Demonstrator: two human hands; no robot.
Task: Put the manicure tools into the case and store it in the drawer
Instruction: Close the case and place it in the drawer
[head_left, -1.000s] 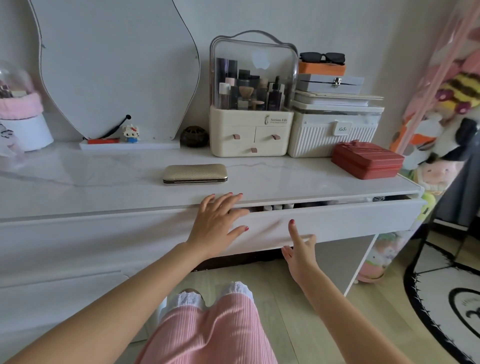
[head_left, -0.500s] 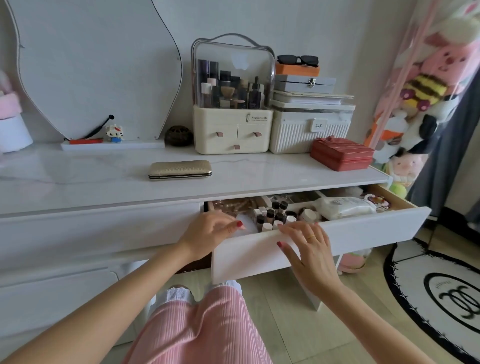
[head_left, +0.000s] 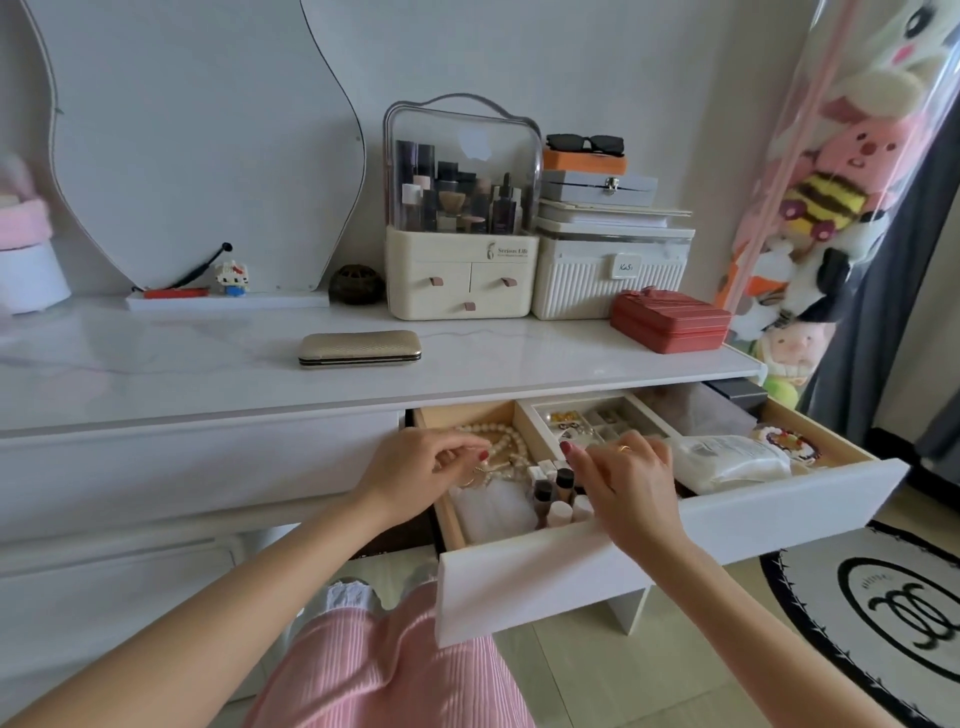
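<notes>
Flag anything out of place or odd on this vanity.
Nothing spilled or damaged. The gold case lies shut on the tabletop, not yet stored; the open drawer is crowded with pearl beads and small bottles.

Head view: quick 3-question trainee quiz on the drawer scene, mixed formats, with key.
1. True or false: the gold case lies inside the open drawer.
2. Which lies under the left hand? A) pearl necklace B) sunglasses C) red box
3. Fill in: the right hand hovers over small ____ standing at the drawer's front.

Key
1. False: it lies shut on the tabletop.
2. A
3. bottles
</notes>
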